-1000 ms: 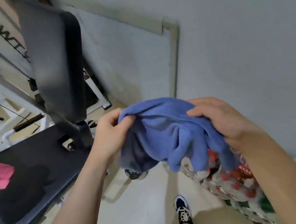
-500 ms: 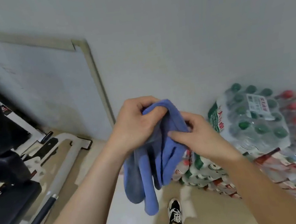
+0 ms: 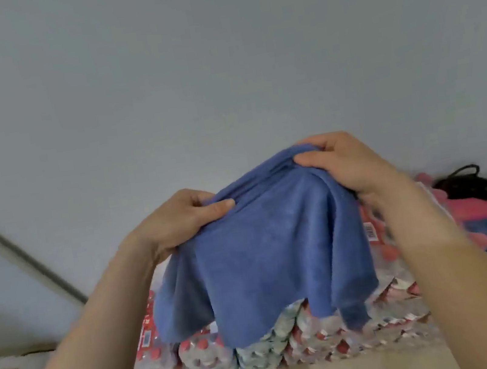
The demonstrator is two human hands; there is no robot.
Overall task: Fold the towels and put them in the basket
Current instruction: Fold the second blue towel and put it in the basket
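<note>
Gripping blue towel [image 3: 267, 263] top edge, left hand [image 3: 178, 223], right hand [image 3: 347, 164], above bottle packs [image 3: 262, 353]

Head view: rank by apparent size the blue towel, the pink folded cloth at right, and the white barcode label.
1. Blue terry towel, held up close by both hands, so nearness inflates it.
2. Pink folded cloth, partly hidden.
3. White barcode label on the bottle pack.
</note>
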